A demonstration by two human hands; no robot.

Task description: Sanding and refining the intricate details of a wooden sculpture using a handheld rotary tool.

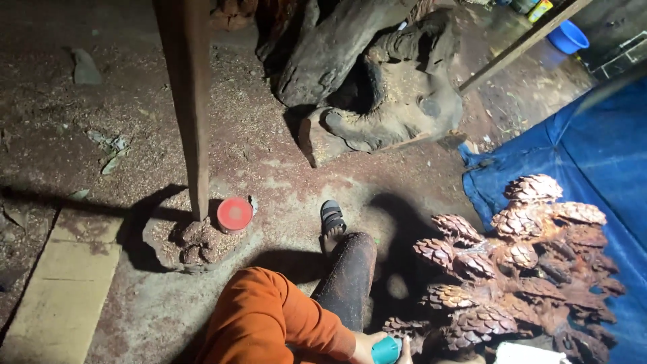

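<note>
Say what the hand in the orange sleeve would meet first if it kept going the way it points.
That hand, gripping a teal tool, points right toward the carved wooden sculpture. Its scaled lower edge looks closest, so it would likely be met first, though depth is unclear.

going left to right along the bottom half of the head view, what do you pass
pale flat board → wooden post → red round lid → orange sleeve → sandalled foot → teal tool → carved wooden piece with scaly cones → blue tarp

Open dirt floor (283, 175) ahead of the sandalled foot (332, 219) — passable. Right blocked by scaled wood carving (519, 269); left by wooden post (192, 101) and red lid (234, 214); gnarled stump (377, 81) beyond.
</note>
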